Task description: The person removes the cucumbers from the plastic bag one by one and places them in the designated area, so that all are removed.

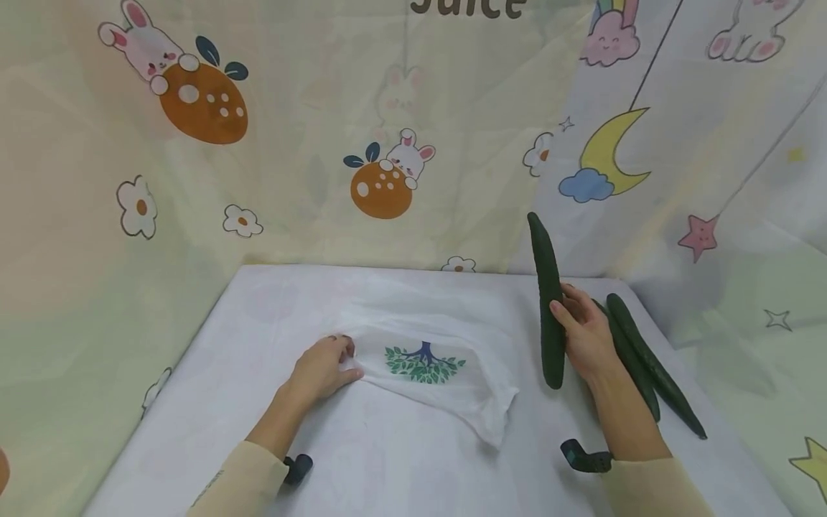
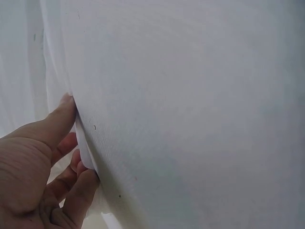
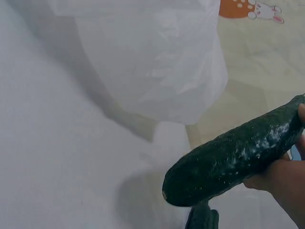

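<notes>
A white plastic bag [image 1: 426,402] printed with a blue-and-green tree lies on the table, the tree upside down in the head view. My left hand [image 1: 323,366] is at the bag's left edge; in the left wrist view the white film [image 2: 181,95] passes between thumb and fingers, which pinch it. To the right of the bag, my right hand [image 1: 586,334] grips a long dark green cucumber [image 1: 548,316], thumb on one side and fingers behind. The cucumber stands nearly upright, and its rounded lower end shows large in the right wrist view [image 3: 228,157].
Two more cucumbers lie on the table at the right: one [image 1: 655,366] runs diagonally toward the front, the other [image 1: 627,355] sits partly behind my right forearm. White cloth covers the table [image 1: 258,309]. A printed curtain [image 1: 291,143] hangs behind and at both sides.
</notes>
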Available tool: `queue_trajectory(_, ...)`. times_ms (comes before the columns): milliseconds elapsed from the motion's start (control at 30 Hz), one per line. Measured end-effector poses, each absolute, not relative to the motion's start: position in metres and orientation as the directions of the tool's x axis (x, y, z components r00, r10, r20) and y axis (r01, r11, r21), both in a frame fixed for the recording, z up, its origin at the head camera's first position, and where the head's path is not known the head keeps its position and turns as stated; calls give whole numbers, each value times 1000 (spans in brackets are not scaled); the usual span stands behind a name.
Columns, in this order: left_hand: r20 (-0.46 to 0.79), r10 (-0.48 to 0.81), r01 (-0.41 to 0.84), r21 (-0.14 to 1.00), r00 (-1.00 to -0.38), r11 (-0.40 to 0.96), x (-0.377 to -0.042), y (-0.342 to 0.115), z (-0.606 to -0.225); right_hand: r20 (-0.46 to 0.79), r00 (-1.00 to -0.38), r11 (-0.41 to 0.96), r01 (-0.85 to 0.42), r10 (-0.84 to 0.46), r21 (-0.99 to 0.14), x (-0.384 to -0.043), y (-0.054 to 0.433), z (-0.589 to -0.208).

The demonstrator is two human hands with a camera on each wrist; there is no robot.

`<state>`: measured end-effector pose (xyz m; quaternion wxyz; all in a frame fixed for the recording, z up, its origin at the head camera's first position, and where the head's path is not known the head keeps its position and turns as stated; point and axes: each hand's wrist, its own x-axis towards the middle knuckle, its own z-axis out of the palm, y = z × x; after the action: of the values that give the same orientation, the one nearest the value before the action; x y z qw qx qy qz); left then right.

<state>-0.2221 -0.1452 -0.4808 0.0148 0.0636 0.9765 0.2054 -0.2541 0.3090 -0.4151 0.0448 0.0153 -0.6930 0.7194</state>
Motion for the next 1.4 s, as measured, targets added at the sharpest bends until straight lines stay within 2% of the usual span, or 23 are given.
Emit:
queue_trajectory(133, 1, 133, 122, 408, -991, 905, -223, -144, -478, 79, -992, 227, -55, 98, -972, -255, 317, -422)
queue_trajectory(267, -17, 123, 106, 402, -992, 909, -223, -143, -476, 91, -992, 494, -37, 86, -869, -257, 323, -432)
queue_trajectory(467, -20, 120, 102, 401, -993, 910, -224, -144, -476, 120, -989, 702, -26, 85, -711, -260, 325, -444)
queue_trajectory(1033, -22, 121, 102, 402, -992, 910, -225, -146, -480, 139, -976, 794, 50, 168, -606, -267, 319, -471)
queue_trajectory(1400, -13, 126, 110, 401, -992, 910, -223, -146, -480, 212, -952, 854, 82, 219, -513, -270, 307, -484)
